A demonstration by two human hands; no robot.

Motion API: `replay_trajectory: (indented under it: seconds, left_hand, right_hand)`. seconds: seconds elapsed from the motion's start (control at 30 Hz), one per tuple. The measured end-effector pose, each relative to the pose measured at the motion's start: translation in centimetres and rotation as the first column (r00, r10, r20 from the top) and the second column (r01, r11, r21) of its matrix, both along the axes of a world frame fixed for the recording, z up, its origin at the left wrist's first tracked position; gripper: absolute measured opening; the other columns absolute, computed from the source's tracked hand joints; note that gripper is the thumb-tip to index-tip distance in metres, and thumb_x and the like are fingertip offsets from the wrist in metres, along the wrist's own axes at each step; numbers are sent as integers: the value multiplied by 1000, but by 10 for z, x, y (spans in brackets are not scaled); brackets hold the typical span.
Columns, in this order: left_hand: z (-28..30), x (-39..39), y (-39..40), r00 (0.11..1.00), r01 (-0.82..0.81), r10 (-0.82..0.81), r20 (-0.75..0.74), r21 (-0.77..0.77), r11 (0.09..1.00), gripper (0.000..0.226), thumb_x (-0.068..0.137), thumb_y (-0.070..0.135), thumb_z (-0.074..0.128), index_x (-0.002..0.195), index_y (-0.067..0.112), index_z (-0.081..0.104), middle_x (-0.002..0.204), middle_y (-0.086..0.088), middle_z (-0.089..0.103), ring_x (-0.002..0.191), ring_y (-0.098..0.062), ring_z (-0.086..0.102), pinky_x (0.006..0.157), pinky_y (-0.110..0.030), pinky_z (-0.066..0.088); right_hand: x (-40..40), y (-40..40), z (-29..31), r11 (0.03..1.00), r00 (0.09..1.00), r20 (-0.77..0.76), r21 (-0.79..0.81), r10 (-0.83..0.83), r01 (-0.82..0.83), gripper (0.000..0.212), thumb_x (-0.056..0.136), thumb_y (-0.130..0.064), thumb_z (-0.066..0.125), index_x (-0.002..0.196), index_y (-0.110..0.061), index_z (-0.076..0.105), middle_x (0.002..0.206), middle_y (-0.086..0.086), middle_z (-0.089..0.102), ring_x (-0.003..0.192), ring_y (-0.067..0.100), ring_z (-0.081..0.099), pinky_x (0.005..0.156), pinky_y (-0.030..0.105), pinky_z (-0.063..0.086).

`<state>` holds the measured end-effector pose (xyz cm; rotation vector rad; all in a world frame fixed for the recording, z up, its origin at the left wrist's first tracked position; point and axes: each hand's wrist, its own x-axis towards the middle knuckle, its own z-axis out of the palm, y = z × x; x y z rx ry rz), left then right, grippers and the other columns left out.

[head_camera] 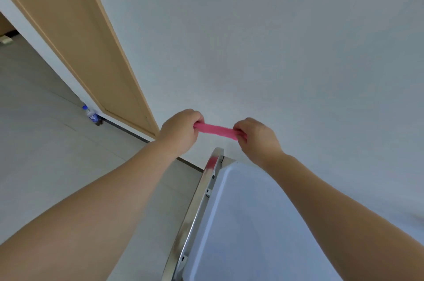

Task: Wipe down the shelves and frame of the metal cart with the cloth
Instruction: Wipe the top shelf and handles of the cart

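Nearest to us, both bare forearms reached forward and up from the lower corners of the view; the left one crossed the pale floor (46,154), the right one passed over the top shelf (252,223) of the metal cart (199,200), a pale blue-grey surface with a raised rim; along its left edge ran the cart's polished frame rail (195,207), which carried a pink reflection near its far end.

Beyond the cart's far corner, our left hand (181,129) and right hand (257,136) were raised in the air, knuckles turned up and towards us, wrists roughly level; each grip was clenched round one end of the pink cloth (215,130), fingers curled under and over it so that the ends vanished inside the fists; the cloth lay bunched into a narrow band stretched between the two hands, sloping slightly down towards the right, held clear above the cart and touching neither shelf nor rail.

Farther off rose a plain white wall (275,39); to its left stood a light wooden door (75,35), and at the door's foot a small plastic bottle (91,114) with a blue cap stood on the floor; a dark strip ran along the base of the wall.
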<state>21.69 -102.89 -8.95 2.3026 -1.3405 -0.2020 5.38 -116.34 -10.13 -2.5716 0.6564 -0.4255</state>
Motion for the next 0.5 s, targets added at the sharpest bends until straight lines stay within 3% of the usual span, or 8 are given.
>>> replay_trajectory:
  seconds: [0.1,0.2,0.33,0.4,0.5]
  left_hand:
    - [-46,3,13,995,3,16,-100,184,983,23,83,2,51,96,18,62,97,0,62,84,-18,57,72,-32,48]
    - [-84,-4,29,919,51,83,-386,326,944,23,78,11,57,98,22,61,99,1,66,85,-15,60,73,-26,49]
    - [-99,-5,-2,878,-36,185,-442,326,945,35,85,26,46,117,15,51,109,-4,61,86,-16,56,73,-27,42]
    - [-102,-14,-24,886,-26,184,-426,350,937,40,86,38,46,115,11,47,100,-5,58,82,-19,56,68,-29,41]
    - [-109,-31,-50,944,93,69,-324,459,884,40,81,32,59,109,7,45,79,1,45,80,-22,53,68,-31,44]
  right_hand:
    - [0,18,-42,993,954,-281,90,104,-82,21,93,-13,42,102,-13,62,97,7,61,87,28,59,74,37,49]
    - [-12,33,-74,969,835,-508,219,213,-114,30,92,-12,44,117,-19,58,116,4,59,107,26,56,88,40,47]
    - [-18,27,-82,956,869,-472,292,148,-4,36,90,-15,50,123,-27,57,127,-5,57,115,17,52,96,33,43]
    - [-20,20,-81,952,898,-430,301,88,50,33,89,-16,51,119,-25,60,123,-4,60,109,16,56,93,32,45]
    - [-29,7,-80,944,918,-395,312,24,109,29,89,-19,52,116,-23,62,117,-5,62,101,13,59,88,28,46]
